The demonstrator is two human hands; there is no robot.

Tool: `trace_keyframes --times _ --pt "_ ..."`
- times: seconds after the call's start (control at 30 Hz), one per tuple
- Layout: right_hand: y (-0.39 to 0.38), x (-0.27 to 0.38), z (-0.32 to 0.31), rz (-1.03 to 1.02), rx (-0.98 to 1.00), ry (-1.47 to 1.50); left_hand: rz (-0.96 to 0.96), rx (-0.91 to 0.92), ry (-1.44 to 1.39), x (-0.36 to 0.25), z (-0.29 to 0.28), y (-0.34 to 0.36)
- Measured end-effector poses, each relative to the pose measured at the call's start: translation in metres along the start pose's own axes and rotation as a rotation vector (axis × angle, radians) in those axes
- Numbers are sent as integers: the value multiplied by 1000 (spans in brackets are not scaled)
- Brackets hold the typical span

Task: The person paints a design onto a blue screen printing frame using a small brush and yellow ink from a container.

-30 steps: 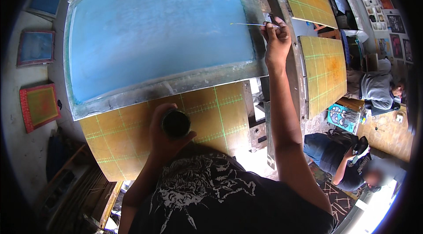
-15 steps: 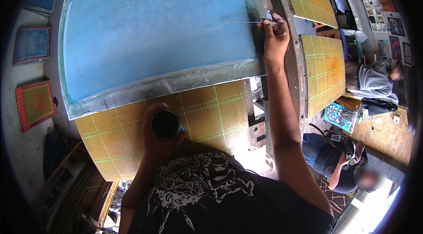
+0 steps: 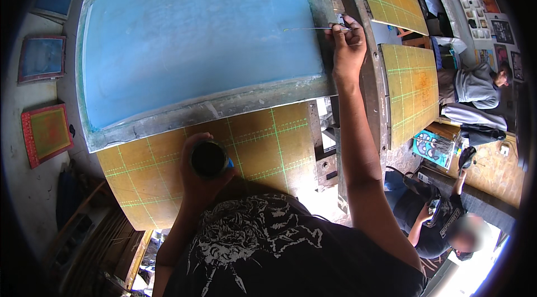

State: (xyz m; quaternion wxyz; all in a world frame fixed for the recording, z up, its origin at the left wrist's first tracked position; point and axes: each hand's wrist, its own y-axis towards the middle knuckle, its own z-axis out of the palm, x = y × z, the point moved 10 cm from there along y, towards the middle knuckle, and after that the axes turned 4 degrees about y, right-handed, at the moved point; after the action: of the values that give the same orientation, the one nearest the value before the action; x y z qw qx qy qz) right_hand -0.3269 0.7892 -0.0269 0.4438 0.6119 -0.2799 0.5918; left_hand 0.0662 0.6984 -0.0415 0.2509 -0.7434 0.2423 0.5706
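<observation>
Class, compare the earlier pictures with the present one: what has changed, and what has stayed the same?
The left hand has moved the dark cup slightly left over the yellow board. At lower right, a co-worker's arm now stretches away from the body. Unchanged: the right hand holds the thin stick over the blue screen; neither hand let go.

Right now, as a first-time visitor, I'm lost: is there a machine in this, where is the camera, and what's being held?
No robot here, just someone's two bare hands. The view comes from a wide, rounded lens worn on the head and looking down, so straight edges bend. The left hand is wrapped around a dark round container. The right hand holds a thin stick pointing left across a large blue framed panel. Nearer the body lies a green-gridded yellowish board.
</observation>
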Motion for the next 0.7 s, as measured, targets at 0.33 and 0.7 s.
trace_keyframes --times 0.33,0.7 --pt "-3 1 -6 -6 -4 97 20 -11 -4 3 1 -2" --pt "-6 3 -1 -33 25 49 -15 -7 -4 7 2 -5"
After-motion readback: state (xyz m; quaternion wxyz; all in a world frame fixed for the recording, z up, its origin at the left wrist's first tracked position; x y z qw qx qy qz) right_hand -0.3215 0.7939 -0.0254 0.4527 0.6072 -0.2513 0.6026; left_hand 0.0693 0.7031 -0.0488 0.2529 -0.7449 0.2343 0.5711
